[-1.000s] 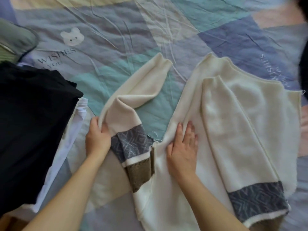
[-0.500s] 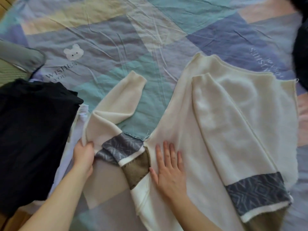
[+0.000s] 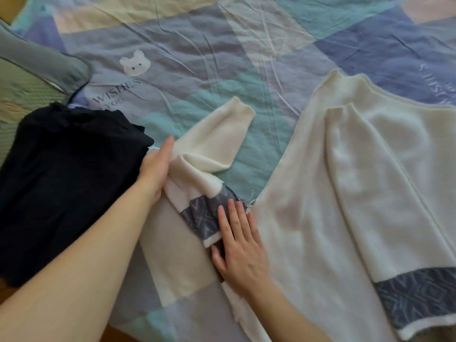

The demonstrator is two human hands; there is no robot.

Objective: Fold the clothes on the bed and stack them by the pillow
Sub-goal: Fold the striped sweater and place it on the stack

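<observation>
- The cream sweater (image 3: 308, 218) lies spread on the bed (image 3: 222, 58), only partly folded: one sleeve (image 3: 385, 198) is already laid over the body, its patterned band near the lower right.
- The other sleeve (image 3: 212, 154) is out to the side, bent on itself, not yet brought across.
- The left hand (image 3: 156, 166) holds that sleeve at its bend; the thumb side is hidden by the cloth, so how tightly the fingers close cannot be told, though the one finger in view lies straight.
- The right hand (image 3: 240, 248) lies flat, fingers straight, pressing where the sleeve's grey band meets the body; it grips nothing.
- A stack of dark clothes (image 3: 64, 183) sits at the left beside the pillow (image 3: 29, 77), with something white under it; this looks like finished work.
- Left to do, by judgement: fold in the sleeve, fold the body, add it to the stack.
- The sweater's right edge and hem are cut off by the frame, and a dark shape under the right hand is unclear.
</observation>
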